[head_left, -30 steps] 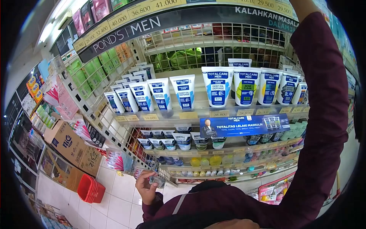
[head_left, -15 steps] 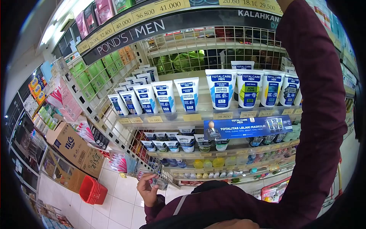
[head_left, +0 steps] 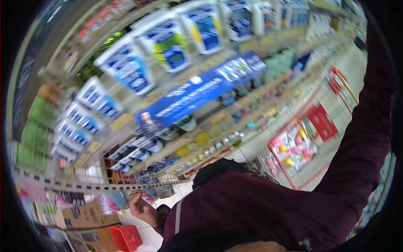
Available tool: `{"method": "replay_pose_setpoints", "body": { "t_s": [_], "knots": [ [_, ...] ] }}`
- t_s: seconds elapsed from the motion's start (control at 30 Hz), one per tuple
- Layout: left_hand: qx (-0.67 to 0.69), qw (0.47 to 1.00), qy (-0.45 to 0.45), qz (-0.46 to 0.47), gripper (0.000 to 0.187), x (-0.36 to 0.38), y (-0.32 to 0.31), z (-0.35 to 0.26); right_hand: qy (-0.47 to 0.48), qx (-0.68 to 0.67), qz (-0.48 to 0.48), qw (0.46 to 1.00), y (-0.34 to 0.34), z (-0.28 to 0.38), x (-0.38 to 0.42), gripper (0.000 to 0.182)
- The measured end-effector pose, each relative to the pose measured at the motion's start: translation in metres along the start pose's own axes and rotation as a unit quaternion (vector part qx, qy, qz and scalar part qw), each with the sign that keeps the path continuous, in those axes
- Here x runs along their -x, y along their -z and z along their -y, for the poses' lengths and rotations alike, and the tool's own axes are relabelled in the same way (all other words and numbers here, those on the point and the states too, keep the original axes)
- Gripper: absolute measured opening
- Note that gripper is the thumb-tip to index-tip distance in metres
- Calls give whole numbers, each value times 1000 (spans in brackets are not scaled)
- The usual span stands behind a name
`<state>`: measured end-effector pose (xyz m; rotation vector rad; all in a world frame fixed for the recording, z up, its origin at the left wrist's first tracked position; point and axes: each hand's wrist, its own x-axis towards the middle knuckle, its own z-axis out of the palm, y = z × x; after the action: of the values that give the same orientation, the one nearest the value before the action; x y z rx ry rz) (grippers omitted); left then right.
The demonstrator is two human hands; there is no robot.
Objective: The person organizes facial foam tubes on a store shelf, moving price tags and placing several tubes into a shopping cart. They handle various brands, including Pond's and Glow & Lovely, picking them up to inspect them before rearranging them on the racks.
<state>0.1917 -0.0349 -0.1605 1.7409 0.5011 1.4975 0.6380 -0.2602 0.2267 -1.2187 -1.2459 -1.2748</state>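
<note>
My left hand (head_left: 145, 210) is low at the front left, beside the hanging pink-and-white packets (head_left: 110, 204) and the end of the shelf rack. Its fingers are loosely bent and apart, and nothing shows in them. My right arm (head_left: 361, 138), in a maroon sleeve, reaches up along the right edge, and its hand is out of view. Ahead, blurred by motion, stand white-and-blue face wash tubes (head_left: 126, 67) on the upper shelf. A blue promotional strip (head_left: 197, 94) hangs on that shelf's front, above darker tubes (head_left: 136, 149).
A red-framed shopping cart (head_left: 289, 182) with colourful packets (head_left: 294, 147) stands on the tiled floor at the right. Red baskets (head_left: 126, 238) and a cardboard box (head_left: 86, 216) are at the lower left. Green boxes (head_left: 35, 126) line the left side.
The view has tilted and swung right, bringing the cart further in. The shelves now look slanted and blurred. My left hand appears lower and further left, still without anything visible in it.
</note>
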Motion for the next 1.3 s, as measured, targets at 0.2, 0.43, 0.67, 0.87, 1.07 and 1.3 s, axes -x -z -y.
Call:
{"method": "replay_pose_setpoints", "body": {
  "t_s": [0.2, 0.43, 0.67, 0.87, 1.07, 1.3],
  "knots": [
    [54, 989, 2, 136, 63, -23, -47, 16, -188, 189, 72, 961, 202, -9, 114, 42],
    [140, 935, 20, 327, 57, -32, -149, 24, -632, 89, 19, 769, 308, -6, 330, 53],
    [92, 859, 5, 504, 53, -13, -250, 17, -886, 130, 30, 444, 333, -31, 650, 31],
    [55, 819, 35, 570, 47, 13, -301, 17, -893, 274, 27, 357, 320, 32, 851, 26],
    [0, 787, 49, 615, 44, 33, -332, 22, -828, 412, 94, 369, 339, 52, 921, 31],
    [-31, 770, 51, 635, 43, 50, -358, 27, -759, 402, 174, 482, 280, 29, 878, 31]
  ]
}}
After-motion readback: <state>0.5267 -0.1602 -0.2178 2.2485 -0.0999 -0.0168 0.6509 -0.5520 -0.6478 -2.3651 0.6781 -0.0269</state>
